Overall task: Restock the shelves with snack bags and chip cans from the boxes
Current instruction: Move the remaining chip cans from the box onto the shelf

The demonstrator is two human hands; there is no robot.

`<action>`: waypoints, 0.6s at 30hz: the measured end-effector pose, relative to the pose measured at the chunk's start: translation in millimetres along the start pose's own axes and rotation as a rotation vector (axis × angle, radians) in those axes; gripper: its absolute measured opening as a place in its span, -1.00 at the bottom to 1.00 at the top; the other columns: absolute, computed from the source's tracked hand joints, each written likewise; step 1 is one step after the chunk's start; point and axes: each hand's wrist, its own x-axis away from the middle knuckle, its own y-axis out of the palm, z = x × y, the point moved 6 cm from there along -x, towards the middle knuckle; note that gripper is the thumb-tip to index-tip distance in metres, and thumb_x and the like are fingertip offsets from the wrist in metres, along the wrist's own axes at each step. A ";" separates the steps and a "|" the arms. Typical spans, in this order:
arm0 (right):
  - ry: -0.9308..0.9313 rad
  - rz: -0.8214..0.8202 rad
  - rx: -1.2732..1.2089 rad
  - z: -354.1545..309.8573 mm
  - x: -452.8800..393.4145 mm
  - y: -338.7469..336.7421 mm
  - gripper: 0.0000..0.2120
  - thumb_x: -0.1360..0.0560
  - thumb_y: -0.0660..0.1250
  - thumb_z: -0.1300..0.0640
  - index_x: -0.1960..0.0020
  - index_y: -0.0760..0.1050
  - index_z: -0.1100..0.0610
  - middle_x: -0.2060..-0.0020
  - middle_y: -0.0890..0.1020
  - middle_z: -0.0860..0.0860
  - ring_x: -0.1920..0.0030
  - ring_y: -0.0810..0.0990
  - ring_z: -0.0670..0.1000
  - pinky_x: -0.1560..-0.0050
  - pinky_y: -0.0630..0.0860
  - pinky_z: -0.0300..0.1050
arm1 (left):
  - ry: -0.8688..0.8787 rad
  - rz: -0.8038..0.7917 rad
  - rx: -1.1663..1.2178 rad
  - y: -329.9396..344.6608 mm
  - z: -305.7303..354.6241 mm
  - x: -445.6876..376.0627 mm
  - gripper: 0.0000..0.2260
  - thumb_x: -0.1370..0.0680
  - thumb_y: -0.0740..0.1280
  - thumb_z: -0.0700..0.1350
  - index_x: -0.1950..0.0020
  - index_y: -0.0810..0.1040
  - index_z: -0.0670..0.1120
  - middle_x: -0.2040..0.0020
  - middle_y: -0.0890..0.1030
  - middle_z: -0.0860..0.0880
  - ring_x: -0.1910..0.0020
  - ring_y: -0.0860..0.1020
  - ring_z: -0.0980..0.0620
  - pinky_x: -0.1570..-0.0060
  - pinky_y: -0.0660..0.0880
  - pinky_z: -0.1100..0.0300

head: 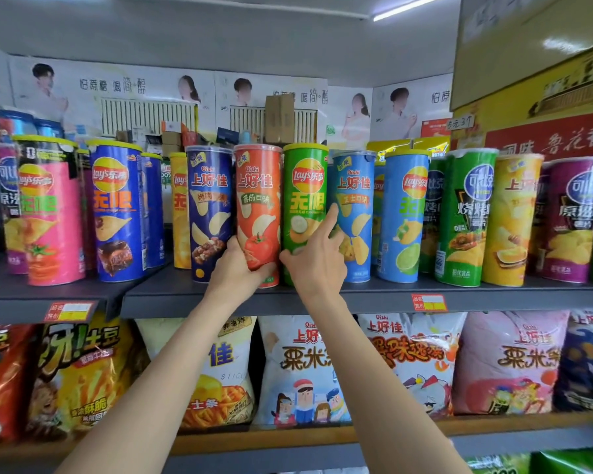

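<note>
A red tomato chip can stands on the upper grey shelf in a row of upright cans. My left hand grips its lower part from the left, thumb across the front. To its right stand a green cucumber can and a light blue can. My right hand reaches between those two, its straight index finger touching the left side of the light blue can. A dark blue barbecue can stands just left of the red one.
More cans fill the upper shelf: pink and blue at the left, green, yellow and purple at the right. Snack bags pack the shelf below. Cardboard cartons are stacked at the upper right.
</note>
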 end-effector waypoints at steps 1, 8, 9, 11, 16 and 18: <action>-0.003 0.009 0.013 0.4 0.9 -0.9 -0.02 -0.43 0.40 0.04 -0.52 -0.29 0.08 -0.35 0.25 0.17 -0.07 0.56 0.19 0.15 0.34 -0.07 | 0.005 0.016 0.004 -1.0 -0.7 0.4 -0.43 -0.46 0.43 -0.04 -0.35 0.26 -0.17 -0.28 0.47 -0.14 -0.25 0.45 -0.14 -0.12 0.39 0.07; -0.041 0.063 0.063 2.5 6.7 -3.4 -0.06 -0.44 0.35 0.04 -0.52 -0.27 0.09 -0.31 0.24 0.13 0.00 0.57 0.18 0.17 0.40 -0.04 | 0.000 0.118 -0.024 -3.3 -4.8 5.3 -0.41 -0.42 0.44 0.00 -0.35 0.28 -0.15 -0.26 0.47 -0.14 -0.23 0.46 -0.15 -0.14 0.44 -0.02; -0.047 0.063 0.074 3.3 6.8 -2.7 -0.06 -0.45 0.35 0.02 -0.52 -0.27 0.10 -0.31 0.24 0.12 0.00 0.57 0.18 0.18 0.38 -0.04 | -0.003 0.136 -0.049 -3.1 -3.8 5.8 -0.39 -0.42 0.44 0.01 -0.36 0.28 -0.15 -0.26 0.45 -0.16 -0.23 0.44 -0.17 -0.14 0.43 -0.03; -0.054 0.054 0.097 5.4 6.4 -1.1 -0.06 -0.46 0.36 -0.02 -0.52 -0.27 0.09 -0.32 0.22 0.12 -0.02 0.57 0.17 0.20 0.36 -0.06 | -0.006 0.172 -0.132 -2.5 -1.6 6.2 -0.36 -0.42 0.43 0.04 -0.38 0.27 -0.17 -0.28 0.38 -0.20 -0.29 0.35 -0.21 -0.19 0.37 -0.06; -0.060 0.033 0.131 4.8 3.4 3.1 -0.09 -0.47 0.35 -0.02 -0.52 -0.25 0.09 -0.32 0.20 0.13 -0.03 0.57 0.18 0.17 0.39 -0.05 | -0.003 0.209 -0.200 2.5 1.7 4.3 -0.33 -0.43 0.43 0.05 -0.40 0.26 -0.20 -0.28 0.31 -0.25 -0.29 0.30 -0.24 -0.22 0.32 -0.03; -0.062 0.028 0.145 3.2 2.0 5.0 -0.10 -0.49 0.33 -0.02 -0.52 -0.25 0.11 -0.31 0.21 0.13 -0.03 0.57 0.17 0.19 0.37 -0.07 | 0.000 0.226 -0.204 5.1 2.5 5.2 -0.34 -0.45 0.42 0.02 -0.41 0.23 -0.22 -0.28 0.31 -0.26 -0.29 0.30 -0.24 -0.22 0.33 -0.06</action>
